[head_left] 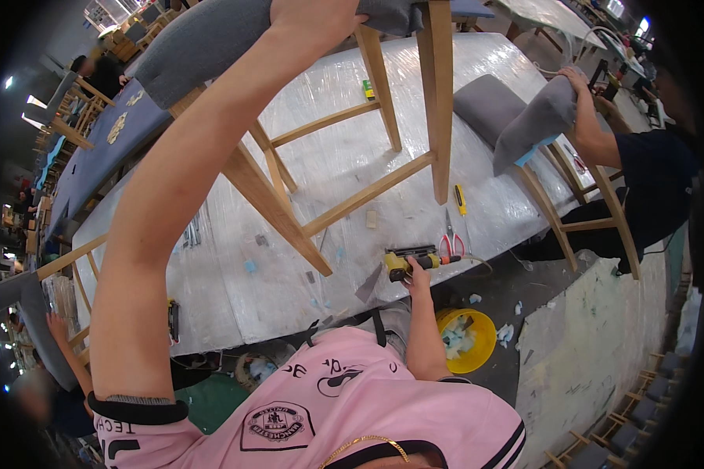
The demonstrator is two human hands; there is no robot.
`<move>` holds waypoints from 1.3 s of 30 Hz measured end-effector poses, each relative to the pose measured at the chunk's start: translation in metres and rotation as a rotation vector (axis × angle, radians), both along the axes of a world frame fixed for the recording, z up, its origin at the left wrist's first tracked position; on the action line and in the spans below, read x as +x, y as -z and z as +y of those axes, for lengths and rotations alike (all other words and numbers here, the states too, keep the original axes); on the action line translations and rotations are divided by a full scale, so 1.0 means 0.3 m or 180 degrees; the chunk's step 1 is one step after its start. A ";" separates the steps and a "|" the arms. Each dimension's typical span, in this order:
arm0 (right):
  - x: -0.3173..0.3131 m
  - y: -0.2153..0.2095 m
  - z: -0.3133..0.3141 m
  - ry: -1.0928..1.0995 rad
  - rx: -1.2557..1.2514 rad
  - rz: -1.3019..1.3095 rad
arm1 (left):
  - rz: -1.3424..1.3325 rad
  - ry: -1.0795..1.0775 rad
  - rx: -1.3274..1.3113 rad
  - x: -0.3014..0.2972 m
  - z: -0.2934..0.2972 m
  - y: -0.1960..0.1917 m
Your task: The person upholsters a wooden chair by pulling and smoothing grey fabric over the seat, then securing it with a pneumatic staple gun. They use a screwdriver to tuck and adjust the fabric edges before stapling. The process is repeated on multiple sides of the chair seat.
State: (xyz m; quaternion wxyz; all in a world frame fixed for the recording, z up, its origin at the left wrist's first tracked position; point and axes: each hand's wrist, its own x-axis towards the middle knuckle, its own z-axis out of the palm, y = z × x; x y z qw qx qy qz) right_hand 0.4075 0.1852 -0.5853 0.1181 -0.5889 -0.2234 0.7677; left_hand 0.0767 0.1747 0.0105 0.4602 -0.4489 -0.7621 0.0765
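Note:
A wooden chair (371, 192) with grey upholstery (211, 51) stands over the plastic-covered table, its legs angled toward me. My left hand (313, 17) grips it at the top of the head view, where the frame cuts off part of the hand. Down by the table's near edge, my right hand (419, 275) is closed round the grip of a yellow and black staple gun (397, 267). A hose trails from the tool to the right. Just beyond it lie red-handled pliers (451, 245) and a yellow utility knife (460, 200).
Plastic film wraps the worktable (235, 305), which carries small scraps. A yellow bucket (489, 341) holding pale scraps stands on the floor at its near edge. To the right, a co-worker (649, 168) handles another grey chair (536, 121). At the left, another person's arm (64, 336) reaches toward a chair.

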 end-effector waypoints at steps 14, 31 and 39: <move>-0.010 -0.757 -0.091 0.0569 -0.0239 0.3144 | -0.0480 -0.0194 -0.0275 0.029 -0.006 -0.020; -0.606 -1.434 0.233 -0.0710 0.4919 0.2048 | 0.0214 -0.0325 -0.0064 0.074 0.004 0.042; -0.644 -1.420 0.234 -0.0875 0.5098 0.2064 | 0.0125 -0.0338 -0.0067 0.075 0.003 0.038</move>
